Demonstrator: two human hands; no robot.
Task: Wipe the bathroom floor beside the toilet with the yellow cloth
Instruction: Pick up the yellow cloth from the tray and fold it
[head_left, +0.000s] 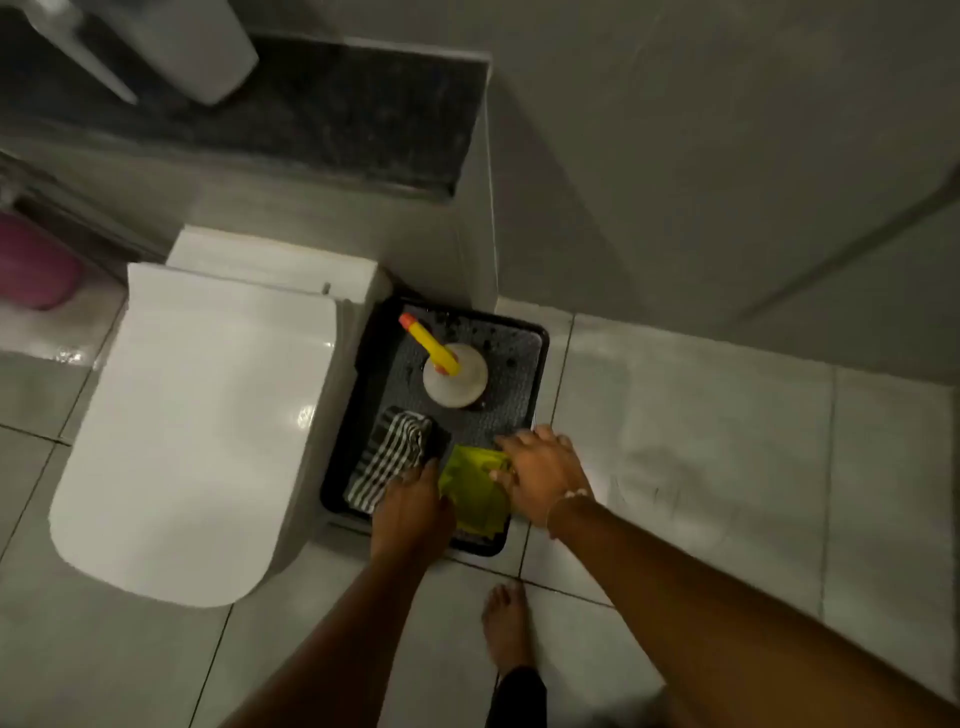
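The yellow cloth lies crumpled in the near right corner of a black tray on the floor, right of the white toilet. My right hand rests on the cloth's right edge, fingers curled onto it. My left hand lies on the cloth's left side, between it and a black-and-white striped cloth; its fingertips are hidden. Whether either hand has closed on the cloth I cannot tell.
A white spray bottle with a yellow and orange nozzle stands in the tray's far half. My bare foot is on the pale floor tiles. A pink bucket sits far left, a wall corner behind the tray.
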